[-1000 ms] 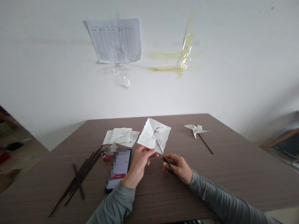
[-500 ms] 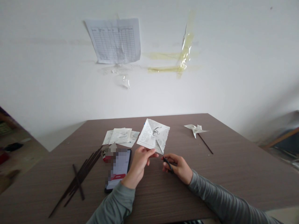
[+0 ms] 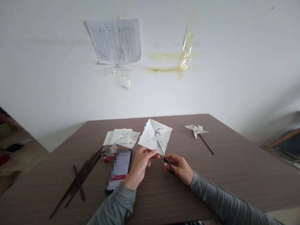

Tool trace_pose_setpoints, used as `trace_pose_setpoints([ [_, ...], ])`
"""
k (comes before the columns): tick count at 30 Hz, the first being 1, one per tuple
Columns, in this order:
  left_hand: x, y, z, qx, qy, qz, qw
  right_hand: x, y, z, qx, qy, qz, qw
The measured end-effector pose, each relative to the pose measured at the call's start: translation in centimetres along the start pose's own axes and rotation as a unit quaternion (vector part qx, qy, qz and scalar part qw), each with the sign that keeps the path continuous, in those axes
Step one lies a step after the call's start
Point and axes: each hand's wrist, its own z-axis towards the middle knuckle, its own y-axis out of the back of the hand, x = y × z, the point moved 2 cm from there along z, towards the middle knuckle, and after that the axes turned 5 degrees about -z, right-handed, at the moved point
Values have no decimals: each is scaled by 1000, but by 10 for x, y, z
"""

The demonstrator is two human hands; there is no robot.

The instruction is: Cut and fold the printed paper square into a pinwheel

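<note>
Paper square point(image 3: 150, 133): off-white, printed text, dark curly drawing approx. mid, crease lines running in from corners, R edge ragged. Held up above mid tabletop point(image 3: 225, 184), tilted, one corner pointing away.

Left hand point(image 3: 140, 164) pinches its near edge, thumb on top. Right hand point(image 3: 178, 167) grips scissors point(image 3: 170, 166) by black handles; blade lies over near-R part of square, tip twd centre. Can't tell how far the cut goes.

Around: paper stack point(image 3: 120, 136), loosely overlapped, L of square. Phone point(image 3: 123, 164), screen part pixelated, just beside left wrist; forearm covers its lower R side. Small red item point(image 3: 107, 158) next to phone, partly blurred, ID unclear. Dark sticks point(image 3: 82, 176) in a bundle farther L, one short stick crosswise on top. Paper pinwheel point(image 3: 197, 130) on dark stick, far R, well apart from hands. Blue/white item point(image 3: 145, 125) behind square, mostly hidden by it. Wall behind: taped printed sheet point(image 3: 114, 40), yellowed tape point(image 3: 187, 53).
</note>
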Motion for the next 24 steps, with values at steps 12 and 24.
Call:
trace_pose_setpoints([
  [12, -3, -4, -1, -17, 1, -37, 999, -13, 1, 5, -2, 20, -11, 1000],
  [24, 1, 0, 1, -19, -19, -29, 999, -10, -2, 4, 0, 17, 2, 1000],
])
